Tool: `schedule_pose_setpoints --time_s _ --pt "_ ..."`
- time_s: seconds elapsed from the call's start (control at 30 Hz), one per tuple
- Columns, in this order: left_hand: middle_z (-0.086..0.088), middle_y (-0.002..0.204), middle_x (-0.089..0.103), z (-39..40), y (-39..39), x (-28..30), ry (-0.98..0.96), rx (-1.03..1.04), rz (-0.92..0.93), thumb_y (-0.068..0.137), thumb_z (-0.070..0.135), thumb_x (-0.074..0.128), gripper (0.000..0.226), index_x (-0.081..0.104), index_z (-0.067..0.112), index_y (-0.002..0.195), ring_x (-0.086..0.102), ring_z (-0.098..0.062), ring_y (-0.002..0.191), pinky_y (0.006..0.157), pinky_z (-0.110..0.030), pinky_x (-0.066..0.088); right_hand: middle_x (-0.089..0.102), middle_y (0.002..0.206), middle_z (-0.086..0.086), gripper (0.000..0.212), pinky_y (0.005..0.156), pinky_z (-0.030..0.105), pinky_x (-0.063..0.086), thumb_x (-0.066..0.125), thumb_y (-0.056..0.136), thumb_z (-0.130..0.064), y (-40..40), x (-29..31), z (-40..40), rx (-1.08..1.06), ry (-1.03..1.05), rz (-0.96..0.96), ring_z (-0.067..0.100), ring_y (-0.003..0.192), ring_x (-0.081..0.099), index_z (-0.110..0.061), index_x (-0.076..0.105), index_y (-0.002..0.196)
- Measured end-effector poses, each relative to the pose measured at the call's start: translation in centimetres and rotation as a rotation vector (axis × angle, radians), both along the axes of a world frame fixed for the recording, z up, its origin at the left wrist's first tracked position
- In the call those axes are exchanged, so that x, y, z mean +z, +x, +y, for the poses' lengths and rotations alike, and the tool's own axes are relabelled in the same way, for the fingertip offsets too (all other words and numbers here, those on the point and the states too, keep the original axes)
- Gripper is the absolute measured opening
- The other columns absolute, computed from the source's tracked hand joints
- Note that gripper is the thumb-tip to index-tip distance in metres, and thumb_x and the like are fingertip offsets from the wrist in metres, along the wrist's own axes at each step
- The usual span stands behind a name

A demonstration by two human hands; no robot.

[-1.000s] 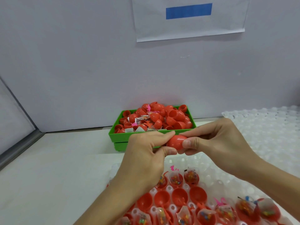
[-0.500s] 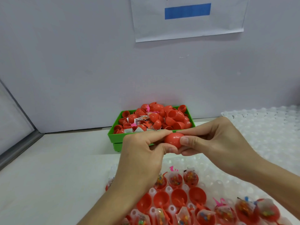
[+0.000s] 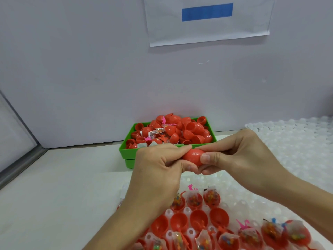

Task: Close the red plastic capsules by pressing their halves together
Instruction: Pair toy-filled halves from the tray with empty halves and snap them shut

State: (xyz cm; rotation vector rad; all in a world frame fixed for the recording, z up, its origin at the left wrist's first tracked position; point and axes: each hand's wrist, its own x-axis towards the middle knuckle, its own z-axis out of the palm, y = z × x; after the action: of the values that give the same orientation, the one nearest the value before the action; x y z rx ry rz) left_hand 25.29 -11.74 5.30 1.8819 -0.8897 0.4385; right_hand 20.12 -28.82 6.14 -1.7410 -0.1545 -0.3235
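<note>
A red capsule (image 3: 193, 156) is pinched between both hands in mid-air, just in front of the green bin (image 3: 126, 153) of loose halves. The left hand (image 3: 158, 170) is curled round one end with thumb and forefinger, and the right hand (image 3: 239, 157) is clamped on the other, thumb pressed flat against the shell — a squeeze from both sides. Whether the seam has fully seated cannot be told; it is hidden under the fingertips. Trouble is easily imagined here: if the halves are pushed together off-axis, one rim may ride over the other and the shell could pop apart or be dented. A smooth, rounded surface is being held by fingertips only, so a slip could send it down onto the white tray (image 3: 239, 193), where the open filled halves (image 3: 196, 201) might be knocked — sachets spilled.
</note>
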Motion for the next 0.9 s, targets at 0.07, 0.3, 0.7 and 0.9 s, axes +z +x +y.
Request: schedule_pose_setpoints --time_s 0.07,0.3,0.7,0.9 --pt "0.012 0.084 0.076 0.2 0.3 0.0 0.005 0.016 0.003 0.072 0.000 0.082 0.039 0.076 0.031 0.095 0.071 -0.004 0.080 0.078 -0.031 0.057 0.078 0.081 0.001 0.018 0.071 0.020 0.059 0.072 0.086 -0.010 -0.2 0.1 0.1 0.048 -0.070 0.006 0.016 0.077 0.076 -0.025 0.081 0.090" --pt "0.009 0.079 0.066 -0.4 -0.3 -0.1 0.081 0.014 -0.178 0.063 0.028 0.086 0.022 0.079 0.026 0.084 0.065 -0.011 0.075 0.066 -0.027 0.053 0.078 0.086 0.001 0.021 0.085 0.040 0.057 0.079 0.079 -0.014 0.0 -0.9 0.7 0.007 -0.139 -0.016 0.021 0.087 0.075 -0.025 0.079 0.096" --pt "-0.009 0.109 0.075 -0.4 -0.2 -0.2 -0.360 -0.559 0.739 0.071 0.025 0.073 0.037 0.077 0.016 0.106 0.070 -0.023 0.107 0.086 -0.034 0.058 0.071 0.117 0.017 0.041 0.103 0.044 0.049 0.064 0.079 -0.009 0.0 -0.5 0.2 0.332 0.122 -0.086 0.031 0.116 0.065 0.006 0.067 0.117" --pt "-0.004 0.103 0.077 -0.6 -0.5 -0.5 -0.369 -0.449 0.617 0.072 0.026 0.072 0.023 0.081 0.023 0.093 0.073 -0.023 0.102 0.080 -0.036 0.060 0.071 0.117 0.017 0.040 0.102 0.046 0.050 0.066 0.080 -0.010 -0.1 -0.6 0.3 0.327 0.124 -0.111 0.030 0.115 0.066 0.006 0.067 0.116"
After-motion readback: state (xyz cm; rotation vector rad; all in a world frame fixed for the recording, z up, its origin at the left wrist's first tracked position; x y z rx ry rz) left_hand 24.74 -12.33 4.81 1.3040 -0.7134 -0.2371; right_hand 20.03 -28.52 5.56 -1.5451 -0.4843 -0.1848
